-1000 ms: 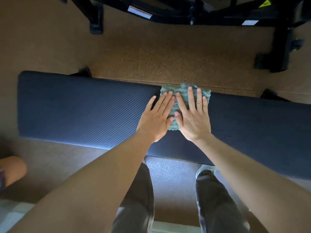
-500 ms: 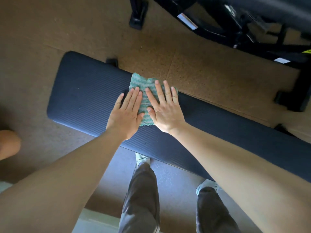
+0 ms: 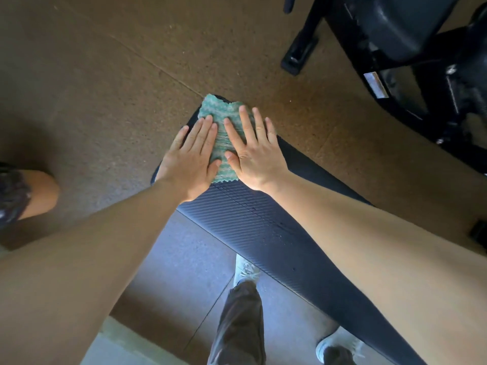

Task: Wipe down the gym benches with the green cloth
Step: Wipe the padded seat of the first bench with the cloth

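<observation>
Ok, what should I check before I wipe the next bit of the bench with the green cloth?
1. Both hands flat on the green cloth: ok. The left hand and right hand press it with straight fingers.
2. Cloth on the bench: ok. It lies at the far end, covering the corner.
3. Cloth spread out, not bunched: ok, only lightly wrinkled.
4. Pad under your arms clean: cannot tell. A few small specks show.
5. Room around the bench end: ok. The knee on the left and the black machine foot are both apart from it.
</observation>
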